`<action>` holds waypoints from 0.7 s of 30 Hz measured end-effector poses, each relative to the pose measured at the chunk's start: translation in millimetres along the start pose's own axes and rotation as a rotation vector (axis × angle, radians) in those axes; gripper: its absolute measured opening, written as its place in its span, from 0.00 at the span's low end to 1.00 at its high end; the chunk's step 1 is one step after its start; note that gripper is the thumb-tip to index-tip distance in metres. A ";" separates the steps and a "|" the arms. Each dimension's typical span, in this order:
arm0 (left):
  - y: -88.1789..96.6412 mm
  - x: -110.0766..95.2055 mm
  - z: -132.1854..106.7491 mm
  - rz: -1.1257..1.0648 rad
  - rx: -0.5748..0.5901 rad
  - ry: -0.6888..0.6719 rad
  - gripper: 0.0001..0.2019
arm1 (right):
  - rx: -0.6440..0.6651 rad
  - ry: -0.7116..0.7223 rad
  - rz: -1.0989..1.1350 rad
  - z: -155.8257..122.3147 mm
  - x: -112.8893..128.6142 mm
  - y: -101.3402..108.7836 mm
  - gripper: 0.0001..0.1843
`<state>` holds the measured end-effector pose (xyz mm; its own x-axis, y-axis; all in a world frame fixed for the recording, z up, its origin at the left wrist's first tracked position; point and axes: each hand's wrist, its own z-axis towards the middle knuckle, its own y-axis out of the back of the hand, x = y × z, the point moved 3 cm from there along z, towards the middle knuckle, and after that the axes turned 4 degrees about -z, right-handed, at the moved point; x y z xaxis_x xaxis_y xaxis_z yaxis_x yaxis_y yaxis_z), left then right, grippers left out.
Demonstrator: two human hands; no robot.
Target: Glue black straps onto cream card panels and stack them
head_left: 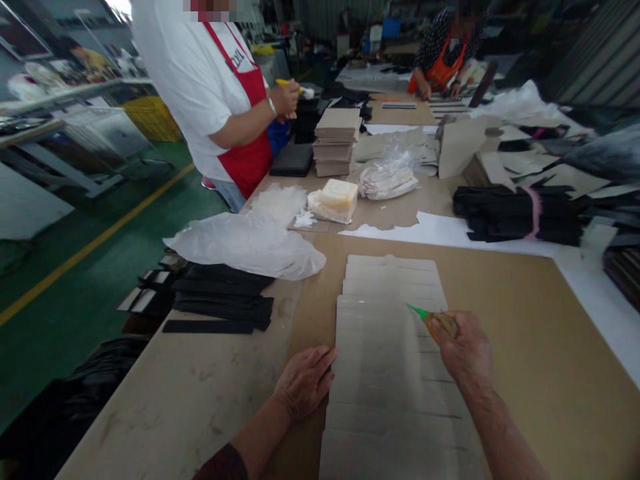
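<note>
A fanned row of overlapping pale card sheets (390, 313) lies along the brown board (525, 347) in front of me. My left hand (304, 381) rests flat, fingers together, on the left edge of the row and holds nothing. My right hand (463, 350) grips a small glue bottle with a green nozzle (425, 315). The nozzle points left over the cards near the middle of the row.
A clear plastic bag (250, 243) and stacks of black strips (220, 300) lie at left. A pale block (336, 199), bagged bundle (387, 180), card stack (336, 140) and black pieces (520, 213) sit farther back. A person in a red apron (220, 100) stands left; another works far back.
</note>
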<state>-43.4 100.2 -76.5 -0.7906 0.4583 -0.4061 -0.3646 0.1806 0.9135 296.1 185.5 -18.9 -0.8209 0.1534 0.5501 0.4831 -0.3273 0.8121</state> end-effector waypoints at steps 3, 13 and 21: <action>-1.8 1.4 -0.9 -0.002 0.012 0.014 0.22 | 0.040 0.017 0.018 -1.5 10.6 -8.5 0.21; -3.9 7.5 -8.2 -0.049 -0.111 0.112 0.25 | 0.050 -0.011 0.065 -8.9 16.6 -10.3 0.21; 15.8 26.8 54.9 -0.086 -0.043 0.029 0.20 | 0.126 0.000 0.106 -13.8 42.8 -29.7 0.19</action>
<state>-43.4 163.1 -71.6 -0.7692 0.4170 -0.4843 -0.4522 0.1803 0.8735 242.5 188.9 -22.1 -0.7633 0.1241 0.6340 0.6014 -0.2220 0.7675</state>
